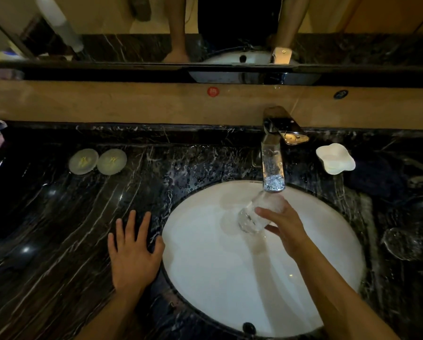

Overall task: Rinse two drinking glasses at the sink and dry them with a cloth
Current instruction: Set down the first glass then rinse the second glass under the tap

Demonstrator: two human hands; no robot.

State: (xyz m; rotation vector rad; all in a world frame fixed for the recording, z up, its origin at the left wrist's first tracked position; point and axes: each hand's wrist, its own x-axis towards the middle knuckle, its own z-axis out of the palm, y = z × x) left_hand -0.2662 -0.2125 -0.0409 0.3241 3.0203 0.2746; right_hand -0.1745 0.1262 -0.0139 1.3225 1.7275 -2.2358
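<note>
Dark marble counter [58, 229] all around, wet with droplets near the white sink [230, 278], and the rinse is on under the chrome faucet [274, 168], the right hand [286, 229] closed around a drinking glass [254, 217] tipped on its side just below the spout; best to turn it so water reaches inside, I'd say, with a firm hold on slick glass. Left hand [132, 251] lies flat and open on the counter at the sink's rim, holding nothing. Plenty of basin below; the spout sits close above. A second glass [401, 241] seems to wait at far right
</note>
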